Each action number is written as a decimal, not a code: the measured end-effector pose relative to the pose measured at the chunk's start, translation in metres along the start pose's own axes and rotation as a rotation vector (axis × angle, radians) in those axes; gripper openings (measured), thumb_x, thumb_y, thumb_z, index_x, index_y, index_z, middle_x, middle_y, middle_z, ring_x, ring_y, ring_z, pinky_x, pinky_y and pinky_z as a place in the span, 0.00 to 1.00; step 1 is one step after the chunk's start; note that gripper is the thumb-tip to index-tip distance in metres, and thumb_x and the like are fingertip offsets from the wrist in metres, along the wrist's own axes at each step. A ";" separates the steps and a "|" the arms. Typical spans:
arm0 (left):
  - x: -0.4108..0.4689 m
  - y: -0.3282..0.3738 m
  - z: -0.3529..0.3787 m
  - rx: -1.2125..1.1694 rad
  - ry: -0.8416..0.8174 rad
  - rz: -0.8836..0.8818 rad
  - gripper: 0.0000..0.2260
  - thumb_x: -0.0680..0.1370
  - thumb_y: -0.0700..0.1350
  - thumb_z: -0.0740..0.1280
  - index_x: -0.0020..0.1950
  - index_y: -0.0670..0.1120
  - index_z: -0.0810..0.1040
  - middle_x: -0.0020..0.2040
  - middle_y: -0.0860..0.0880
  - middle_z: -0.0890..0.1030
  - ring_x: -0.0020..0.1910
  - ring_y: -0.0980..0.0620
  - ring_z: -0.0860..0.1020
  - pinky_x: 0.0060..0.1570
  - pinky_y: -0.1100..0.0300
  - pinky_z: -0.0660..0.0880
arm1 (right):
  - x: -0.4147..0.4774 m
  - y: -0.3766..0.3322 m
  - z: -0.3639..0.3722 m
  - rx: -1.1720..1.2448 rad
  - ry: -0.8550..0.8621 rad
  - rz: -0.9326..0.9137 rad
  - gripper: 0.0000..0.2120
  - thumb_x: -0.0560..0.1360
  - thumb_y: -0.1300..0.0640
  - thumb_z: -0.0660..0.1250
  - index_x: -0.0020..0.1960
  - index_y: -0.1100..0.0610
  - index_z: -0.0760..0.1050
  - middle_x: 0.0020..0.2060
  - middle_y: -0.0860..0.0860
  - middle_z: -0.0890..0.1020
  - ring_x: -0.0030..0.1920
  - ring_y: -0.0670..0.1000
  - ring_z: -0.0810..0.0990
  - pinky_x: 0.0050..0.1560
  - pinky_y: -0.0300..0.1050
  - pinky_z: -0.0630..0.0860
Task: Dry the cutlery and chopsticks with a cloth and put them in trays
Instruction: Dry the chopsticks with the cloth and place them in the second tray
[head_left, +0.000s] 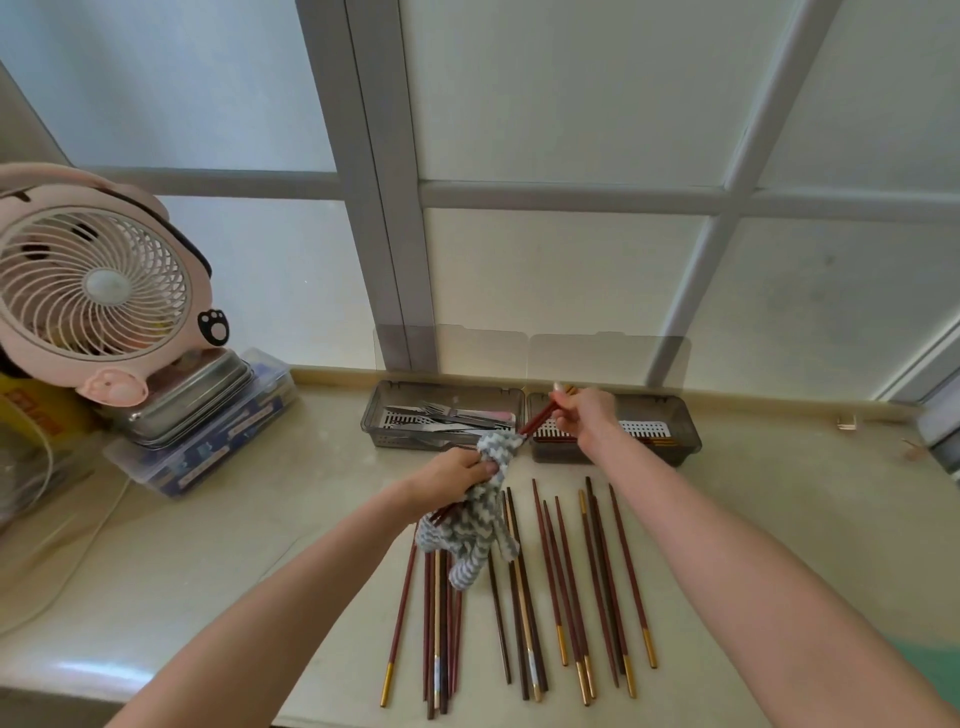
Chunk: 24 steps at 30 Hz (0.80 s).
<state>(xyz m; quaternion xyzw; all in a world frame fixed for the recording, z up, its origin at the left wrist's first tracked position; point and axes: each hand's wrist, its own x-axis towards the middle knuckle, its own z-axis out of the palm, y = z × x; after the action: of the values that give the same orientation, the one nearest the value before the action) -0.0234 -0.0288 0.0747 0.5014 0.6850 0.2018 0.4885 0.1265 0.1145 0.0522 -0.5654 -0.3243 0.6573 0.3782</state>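
Observation:
My left hand (457, 475) grips a grey-and-white zigzag cloth (480, 519) wrapped around a pair of dark red chopsticks (537, 418). My right hand (587, 415) holds the upper end of that pair, above the right tray (688, 439). The tips of the pair poke out below the cloth. The left tray (371, 421) holds forks and other metal cutlery (447, 415). The right tray has a few chopsticks lying in it. Several more chopsticks (561, 587), red-brown with gold ends, lie spread on the counter in front of the trays.
A pink desk fan (98, 291) stands at the left on a metal tin (192, 400) and a clear plastic box (218, 441). A white cable (78, 566) runs over the counter's left side. The window frame (395, 208) rises just behind the trays.

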 end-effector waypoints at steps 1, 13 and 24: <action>-0.002 -0.003 -0.002 -0.001 -0.017 0.003 0.10 0.82 0.47 0.56 0.51 0.42 0.73 0.50 0.44 0.76 0.49 0.49 0.75 0.48 0.60 0.71 | 0.004 -0.003 -0.008 0.028 0.039 -0.004 0.02 0.75 0.66 0.67 0.44 0.64 0.74 0.37 0.56 0.79 0.28 0.47 0.74 0.25 0.34 0.73; -0.004 -0.036 0.006 -0.795 0.349 -0.024 0.09 0.81 0.43 0.58 0.50 0.42 0.77 0.46 0.45 0.82 0.46 0.47 0.80 0.42 0.57 0.75 | -0.002 0.007 -0.040 0.706 0.028 0.147 0.07 0.76 0.68 0.64 0.53 0.64 0.75 0.51 0.60 0.78 0.46 0.55 0.82 0.39 0.42 0.82; 0.035 0.004 0.016 -1.109 0.534 0.010 0.07 0.79 0.39 0.62 0.55 0.38 0.75 0.50 0.42 0.79 0.48 0.47 0.78 0.52 0.52 0.75 | -0.031 0.033 0.015 0.049 -0.485 0.254 0.08 0.74 0.71 0.64 0.52 0.67 0.77 0.44 0.59 0.81 0.39 0.51 0.83 0.36 0.40 0.81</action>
<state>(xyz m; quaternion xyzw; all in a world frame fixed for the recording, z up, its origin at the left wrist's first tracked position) -0.0087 0.0005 0.0542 0.1076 0.5744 0.6490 0.4871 0.1097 0.0712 0.0419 -0.4182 -0.3161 0.8233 0.2176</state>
